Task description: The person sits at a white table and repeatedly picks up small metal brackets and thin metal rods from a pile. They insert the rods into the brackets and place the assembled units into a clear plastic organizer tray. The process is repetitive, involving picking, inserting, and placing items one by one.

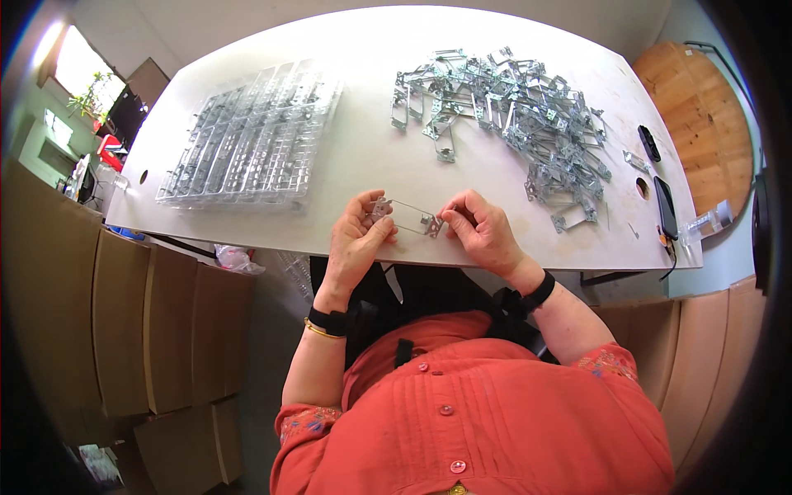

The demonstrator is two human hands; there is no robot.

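- We pinch a small rectangular metal bracket frame between both hands: left hand fingers clamped on its left end, right hand fingers gripping its right end, just above the near edge of the white table.
- We judge the thin frame could bend if our two grips twist against each other.
- A slip could drop it off the edge into our lap.
- Beyond our right fingers lies the tangled pile of metal brackets; a sleeve could snag it.
- Beyond the left fingers, the clear plastic tray sits well apart.
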